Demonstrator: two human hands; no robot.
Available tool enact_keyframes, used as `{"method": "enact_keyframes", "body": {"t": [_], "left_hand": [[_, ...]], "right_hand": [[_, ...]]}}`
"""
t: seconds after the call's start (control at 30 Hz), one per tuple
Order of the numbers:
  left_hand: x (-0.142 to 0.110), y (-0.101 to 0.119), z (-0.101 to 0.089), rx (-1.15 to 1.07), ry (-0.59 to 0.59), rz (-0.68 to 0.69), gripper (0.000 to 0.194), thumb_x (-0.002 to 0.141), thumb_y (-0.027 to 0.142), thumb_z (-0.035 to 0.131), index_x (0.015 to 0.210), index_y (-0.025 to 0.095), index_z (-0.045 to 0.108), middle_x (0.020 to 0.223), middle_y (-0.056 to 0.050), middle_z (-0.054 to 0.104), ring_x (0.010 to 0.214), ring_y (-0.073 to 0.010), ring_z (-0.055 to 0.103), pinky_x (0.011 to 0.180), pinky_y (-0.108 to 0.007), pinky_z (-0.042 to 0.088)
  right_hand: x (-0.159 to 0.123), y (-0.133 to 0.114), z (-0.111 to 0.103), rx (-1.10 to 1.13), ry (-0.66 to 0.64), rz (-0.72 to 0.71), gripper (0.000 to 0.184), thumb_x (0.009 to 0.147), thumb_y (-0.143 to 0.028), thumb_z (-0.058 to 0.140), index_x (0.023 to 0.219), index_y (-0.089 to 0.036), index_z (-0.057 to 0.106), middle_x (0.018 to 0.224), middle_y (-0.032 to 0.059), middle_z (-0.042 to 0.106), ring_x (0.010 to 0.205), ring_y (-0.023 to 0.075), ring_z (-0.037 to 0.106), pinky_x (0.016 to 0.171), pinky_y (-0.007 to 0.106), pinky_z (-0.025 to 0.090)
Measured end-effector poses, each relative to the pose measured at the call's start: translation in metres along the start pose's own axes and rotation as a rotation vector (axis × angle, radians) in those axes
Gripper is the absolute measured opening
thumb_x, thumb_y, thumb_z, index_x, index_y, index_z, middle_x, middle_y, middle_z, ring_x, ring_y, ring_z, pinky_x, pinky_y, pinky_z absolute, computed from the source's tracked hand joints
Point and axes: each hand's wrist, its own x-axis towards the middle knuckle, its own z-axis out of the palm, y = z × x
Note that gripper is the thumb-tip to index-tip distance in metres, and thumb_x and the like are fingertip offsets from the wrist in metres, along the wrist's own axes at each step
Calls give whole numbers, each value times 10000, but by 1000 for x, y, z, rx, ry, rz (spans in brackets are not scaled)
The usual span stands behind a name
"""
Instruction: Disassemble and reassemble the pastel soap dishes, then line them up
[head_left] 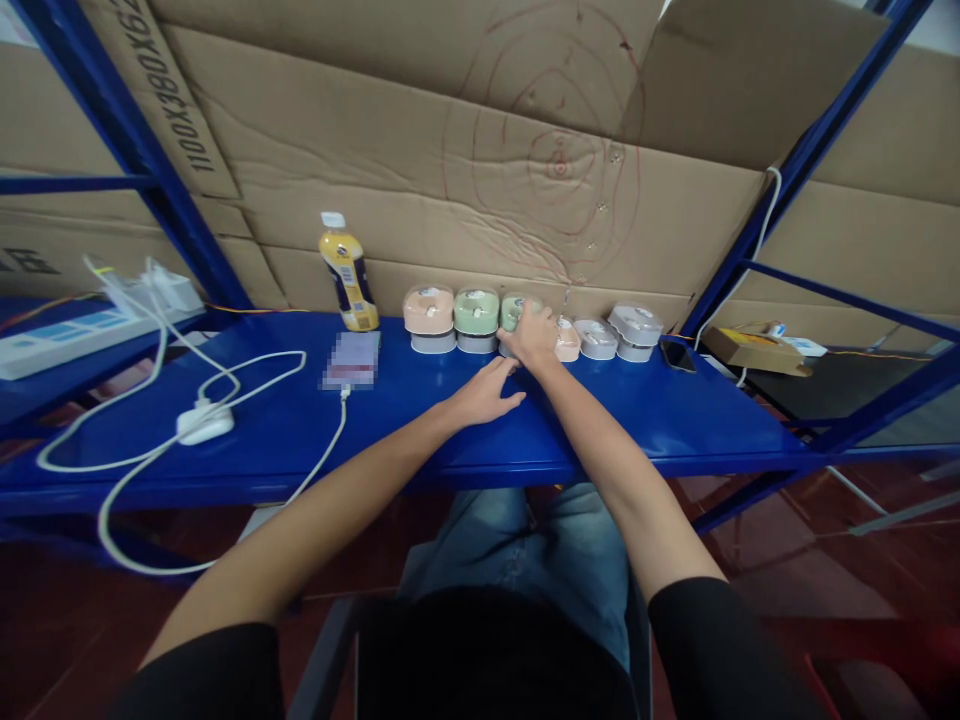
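My right hand (529,335) reaches over the third box in a row of small rounded boxes and has its fingers round a green box (513,309) with a clear domed lid. That hand hides much of the box. Just below and to the left is my left hand (486,392), its thumb apart from the other fingers and its fingertips close to the same box. To the left stand a peach box (428,311) and another green box (477,311). On the right are a lower peach box (568,342), a low grey box (597,339) and a taller grey box (636,327).
A yellow drink bottle (349,275) stands behind a blurred-out flat device (352,360) with a white cable on the blue table (420,440). A white charger (205,424) lies left among looped cables, a dark phone (677,355) right. Cardboard (360,150) walls the back.
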Motion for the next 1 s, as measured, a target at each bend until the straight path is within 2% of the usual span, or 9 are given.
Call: {"method": "enact_keyframes", "body": {"t": [0.13, 0.23, 0.33, 0.4, 0.5, 0.6, 0.73, 0.87, 1.0], "left_hand": [[0, 2, -4, 2, 39, 3, 462, 923, 377, 725, 1339, 210, 615, 1289, -132, 705, 1226, -338, 717, 1124, -561, 598], [0, 7, -10, -20, 184, -10, 477, 953, 379, 713, 1376, 198, 584, 1312, -143, 718, 1211, -321, 725, 1121, -545, 596], [0, 9, -17, -100, 367, -43, 628, 938, 452, 776, 1455, 201, 524, 1369, -159, 707, 1241, -317, 723, 1147, -547, 576], [1, 7, -19, -191, 399, -54, 829, 853, 514, 873, 1510, 192, 483, 1439, -194, 675, 1309, -347, 702, 1173, -571, 556], [2, 3, -18, -324, 262, -38, 1111, 685, 543, 997, 1582, 190, 445, 1544, -251, 612, 1458, -420, 614, 1228, -637, 496], [-1, 2, -14, -385, 20, 23, 1234, 594, 527, 1047, 1621, 208, 443, 1607, -266, 573, 1521, -453, 558, 1251, -667, 459], [-6, 8, -11, -283, -156, 69, 1174, 606, 534, 1040, 1600, 229, 495, 1606, -211, 604, 1474, -440, 605, 1239, -645, 471], [-8, 13, -10, -218, -126, 50, 1171, 611, 551, 1029, 1597, 215, 495, 1568, -194, 638, 1445, -436, 627, 1218, -616, 491], [-8, 17, -9, -203, -102, 32, 1171, 625, 537, 1012, 1608, 205, 469, 1550, -198, 647, 1414, -434, 645, 1188, -599, 515]], "right_hand": [[2, 16, -8, 79, 9, 18, 756, 840, -490, 845, 1463, -167, 563, 1433, 260, 628, 1321, 459, 635, 1093, 596, 527], [-2, 44, -25, 180, 59, -25, 822, 814, -472, 844, 1519, -191, 531, 1465, 242, 625, 1324, 458, 633, 1109, 622, 520], [-16, 86, -49, 333, 42, -184, 847, 760, -482, 862, 1502, -218, 550, 1435, 197, 670, 1322, 438, 640, 1130, 625, 517], [-32, 116, -65, 446, -44, -341, 828, 721, -490, 888, 1448, -232, 587, 1425, 164, 698, 1322, 423, 649, 1151, 619, 510], [-60, 149, -78, 573, -328, -567, 876, 723, -505, 924, 1479, -227, 581, 1503, 142, 676, 1357, 395, 654, 1190, 586, 498], [-81, 162, -77, 602, -475, -685, 917, 724, -474, 954, 1517, -233, 562, 1558, 144, 638, 1419, 385, 626, 1231, 570, 476], [-88, 160, -64, 593, -537, -780, 1015, 747, -487, 962, 1613, -267, 479, 1629, 148, 573, 1492, 374, 574, 1271, 582, 450], [-84, 148, -55, 532, -498, -759, 1177, 710, -646, 976, 1678, -265, 423, 1679, 179, 516, 1537, 413, 531, 1277, 628, 445], [-87, 132, -52, 432, -382, -680, 1019, 802, -733, 879, 1625, -251, 522, 1563, 190, 624, 1427, 428, 623, 1193, 645, 518]]}}
